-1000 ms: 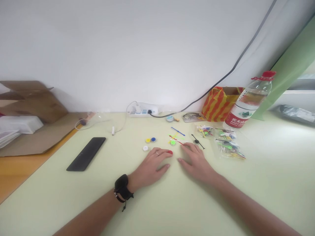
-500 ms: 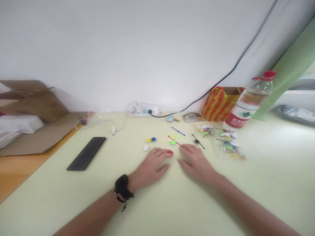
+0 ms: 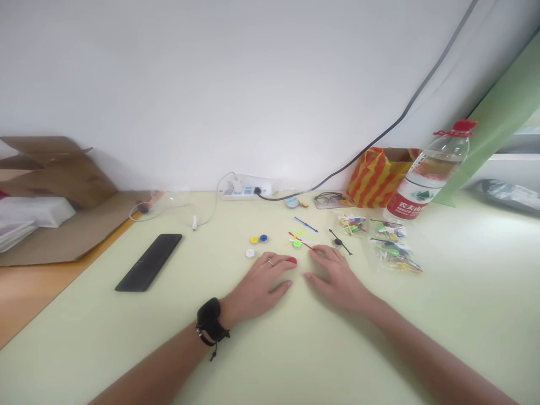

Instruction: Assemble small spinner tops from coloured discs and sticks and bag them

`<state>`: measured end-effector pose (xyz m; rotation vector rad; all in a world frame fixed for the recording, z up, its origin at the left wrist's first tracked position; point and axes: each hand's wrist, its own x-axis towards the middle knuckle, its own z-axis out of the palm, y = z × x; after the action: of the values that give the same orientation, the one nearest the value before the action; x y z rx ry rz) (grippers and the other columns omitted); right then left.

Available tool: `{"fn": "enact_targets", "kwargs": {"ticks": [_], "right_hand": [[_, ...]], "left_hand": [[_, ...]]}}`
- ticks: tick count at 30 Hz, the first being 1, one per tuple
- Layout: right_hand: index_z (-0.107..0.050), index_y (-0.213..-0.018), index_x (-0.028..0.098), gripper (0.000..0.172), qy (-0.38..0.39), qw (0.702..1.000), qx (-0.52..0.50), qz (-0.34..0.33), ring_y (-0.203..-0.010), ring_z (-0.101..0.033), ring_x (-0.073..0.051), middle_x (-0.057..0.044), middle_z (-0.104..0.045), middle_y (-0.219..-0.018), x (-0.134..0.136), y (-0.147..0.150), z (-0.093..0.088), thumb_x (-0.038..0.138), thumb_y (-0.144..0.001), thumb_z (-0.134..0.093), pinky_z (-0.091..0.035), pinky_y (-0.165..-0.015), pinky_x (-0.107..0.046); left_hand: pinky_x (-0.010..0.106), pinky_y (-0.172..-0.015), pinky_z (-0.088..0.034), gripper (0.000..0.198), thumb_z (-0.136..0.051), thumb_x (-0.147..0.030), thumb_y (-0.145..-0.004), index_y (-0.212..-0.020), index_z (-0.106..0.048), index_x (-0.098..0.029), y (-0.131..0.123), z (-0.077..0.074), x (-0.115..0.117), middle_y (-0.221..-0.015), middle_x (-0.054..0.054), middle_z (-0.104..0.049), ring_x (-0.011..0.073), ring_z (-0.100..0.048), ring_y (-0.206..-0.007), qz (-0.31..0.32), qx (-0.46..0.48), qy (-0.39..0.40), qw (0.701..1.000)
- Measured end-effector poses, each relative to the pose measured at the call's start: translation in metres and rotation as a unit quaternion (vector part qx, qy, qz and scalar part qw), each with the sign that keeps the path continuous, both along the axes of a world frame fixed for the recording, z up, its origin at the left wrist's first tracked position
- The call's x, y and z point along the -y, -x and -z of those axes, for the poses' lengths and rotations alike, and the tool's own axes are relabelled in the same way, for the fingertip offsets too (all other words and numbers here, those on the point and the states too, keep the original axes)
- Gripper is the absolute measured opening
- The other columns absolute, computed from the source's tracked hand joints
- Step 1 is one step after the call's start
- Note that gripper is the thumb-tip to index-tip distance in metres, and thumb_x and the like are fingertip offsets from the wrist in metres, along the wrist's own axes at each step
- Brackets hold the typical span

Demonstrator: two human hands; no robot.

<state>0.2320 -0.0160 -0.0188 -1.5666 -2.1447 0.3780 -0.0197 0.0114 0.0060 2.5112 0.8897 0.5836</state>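
My left hand (image 3: 260, 284) lies flat on the pale green table (image 3: 270, 349), fingers stretched out, a ring on one finger and a black band on the wrist. Its fingertips touch a small red disc (image 3: 292, 260). My right hand (image 3: 337, 275) lies flat beside it, fingers spread, holding nothing. Just beyond the hands are a white disc (image 3: 250, 253), a yellow disc (image 3: 254, 239), a blue disc (image 3: 264, 238), a green disc (image 3: 297, 243) with thin coloured sticks, a blue stick (image 3: 306, 224) and a black stick (image 3: 340, 242).
A black phone (image 3: 149, 262) lies at the left. Clear bags of coloured parts (image 3: 390, 246) sit at the right, by a water bottle (image 3: 428, 175) and a striped bag (image 3: 373, 177). A power strip (image 3: 247, 191), glasses (image 3: 329, 198) and cardboard (image 3: 54, 191) line the wall.
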Motion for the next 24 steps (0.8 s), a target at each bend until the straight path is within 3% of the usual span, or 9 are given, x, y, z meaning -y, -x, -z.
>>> {"fn": "enact_targets", "kwargs": {"ticks": [15, 20, 24], "right_hand": [[-0.064, -0.135, 0.027, 0.044, 0.072, 0.989, -0.129, 0.002, -0.137, -0.048, -0.029, -0.011, -0.055, -0.139, -0.0053, -0.0052, -0.0064, 0.053, -0.100, -0.054, -0.038, -0.119, -0.050], [-0.061, -0.138, 0.028, 0.045, 0.062, 0.991, -0.114, -0.009, -0.136, -0.050, -0.030, -0.011, -0.056, -0.139, -0.0046, -0.0040, -0.0057, 0.050, -0.100, -0.055, -0.040, -0.117, -0.049], [-0.061, -0.140, 0.026, 0.046, 0.037, 0.997, -0.062, 0.007, -0.142, -0.043, -0.031, -0.013, -0.050, -0.146, -0.0016, -0.0019, 0.0004, 0.047, -0.099, -0.056, -0.035, -0.120, -0.052]], "left_hand": [[0.048, -0.115, -0.042, 0.040, -0.054, -0.027, -0.102, -0.141, -0.054, -0.034, 0.0000, -0.0009, 0.0003, -0.142, 0.002, -0.060, 0.0255, -0.049, -0.132, 0.006, 0.001, 0.006, 1.000], [0.048, -0.114, -0.042, 0.040, -0.053, -0.027, -0.102, -0.141, -0.054, -0.034, 0.0004, -0.0009, 0.0000, -0.142, 0.001, -0.060, 0.0254, -0.050, -0.131, 0.007, -0.002, 0.006, 1.000], [0.048, -0.114, -0.043, 0.039, -0.053, -0.027, -0.102, -0.140, -0.055, -0.033, 0.0007, -0.0008, 0.0005, -0.143, 0.002, -0.060, 0.0257, -0.050, -0.132, 0.005, 0.001, 0.003, 1.000]]}}
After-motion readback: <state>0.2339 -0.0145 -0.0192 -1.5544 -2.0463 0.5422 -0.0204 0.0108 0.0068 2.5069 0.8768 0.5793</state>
